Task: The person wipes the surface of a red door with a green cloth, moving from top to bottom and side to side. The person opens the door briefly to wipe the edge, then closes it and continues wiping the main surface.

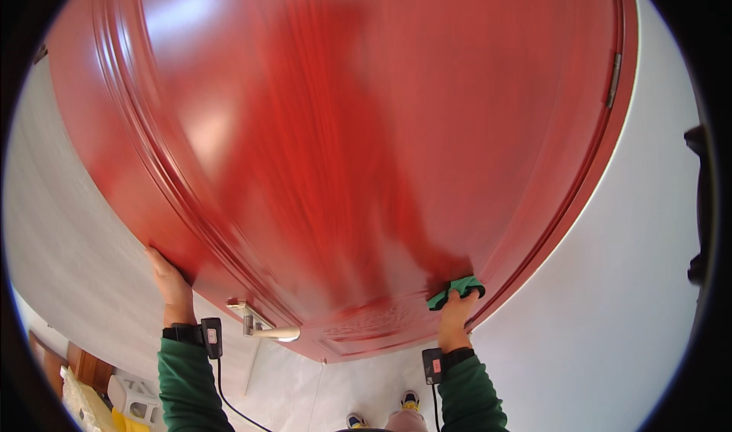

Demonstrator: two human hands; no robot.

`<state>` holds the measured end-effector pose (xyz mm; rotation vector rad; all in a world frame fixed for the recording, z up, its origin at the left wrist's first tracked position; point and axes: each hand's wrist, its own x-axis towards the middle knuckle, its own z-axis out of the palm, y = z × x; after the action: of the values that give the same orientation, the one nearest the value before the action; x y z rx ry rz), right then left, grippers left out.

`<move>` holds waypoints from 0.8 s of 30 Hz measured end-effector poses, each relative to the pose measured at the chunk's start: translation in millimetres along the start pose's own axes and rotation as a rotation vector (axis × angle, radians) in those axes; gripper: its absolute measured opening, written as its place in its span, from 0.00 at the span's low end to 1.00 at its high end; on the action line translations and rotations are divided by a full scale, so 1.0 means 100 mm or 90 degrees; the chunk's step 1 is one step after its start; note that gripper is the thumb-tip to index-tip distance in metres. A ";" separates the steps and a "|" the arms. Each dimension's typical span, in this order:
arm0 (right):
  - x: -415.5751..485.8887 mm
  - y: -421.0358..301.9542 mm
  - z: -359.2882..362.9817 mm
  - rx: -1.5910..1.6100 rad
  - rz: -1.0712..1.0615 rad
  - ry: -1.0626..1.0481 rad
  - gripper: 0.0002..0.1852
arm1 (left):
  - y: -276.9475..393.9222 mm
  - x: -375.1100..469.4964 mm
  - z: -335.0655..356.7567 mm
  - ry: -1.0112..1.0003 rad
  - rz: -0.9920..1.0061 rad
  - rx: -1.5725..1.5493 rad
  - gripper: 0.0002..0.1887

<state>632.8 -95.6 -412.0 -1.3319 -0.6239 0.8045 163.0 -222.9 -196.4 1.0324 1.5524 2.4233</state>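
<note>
A glossy red door (457, 117) with moulded panels fills most of the view. My right hand (457, 312) presses a green cloth with dark edging (454, 292) on the door's lower right part, beside a carved panel (372, 320). At the door's left edge, my left hand (170, 283) rests against it with the fingers along the edge. A metal lever handle (271, 332) is to the right of my left hand. Both wrists wear black straps with small cabled boxes.
A hinge (614, 81) shows on the door's right side, beside a pale wall (583, 317). At the lower left are a white plastic stool (134, 397), a yellow object (128, 423) and brown wooden furniture (88, 366). My shoes stand on the pale floor (286, 386).
</note>
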 end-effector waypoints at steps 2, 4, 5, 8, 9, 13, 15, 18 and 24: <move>0.21 -0.14 -0.02 -0.065 -0.078 0.029 0.25 | -0.02 0.00 -0.01 -0.015 0.020 0.005 0.39; 0.41 -0.40 -0.04 -0.121 -0.174 0.084 0.27 | -0.06 0.00 -0.03 -0.035 0.038 -0.014 0.39; 0.53 -0.62 -0.05 -0.139 -0.244 0.069 0.26 | -0.08 0.00 -0.04 -0.035 0.021 -0.011 0.39; 0.74 -1.52 0.03 -0.150 -0.417 0.096 0.26 | -0.13 0.01 -0.07 -0.044 -0.004 -0.020 0.39; 0.76 -1.89 0.06 -0.132 -0.509 0.066 0.25 | -0.14 0.02 -0.07 -0.042 -0.001 -0.017 0.39; 0.76 -3.33 0.30 -0.205 -0.826 -0.013 0.24 | -0.21 0.04 -0.11 -0.055 -0.016 -0.038 0.41; 0.74 -3.87 0.38 -0.221 -0.889 -0.005 0.24 | -0.25 0.04 -0.14 -0.056 -0.005 0.001 0.41; 0.72 -4.13 0.39 -0.161 -0.847 -0.010 0.22 | -0.28 0.06 -0.17 -0.070 0.007 -0.002 0.41; 0.67 -2.82 0.26 -0.132 -0.753 0.015 0.18 | -0.30 0.07 -0.16 -0.043 0.003 -0.021 0.39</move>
<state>694.0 -40.2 -132.7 -0.8974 -1.3045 -0.2485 140.1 -218.2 -221.8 1.1009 1.4856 2.3836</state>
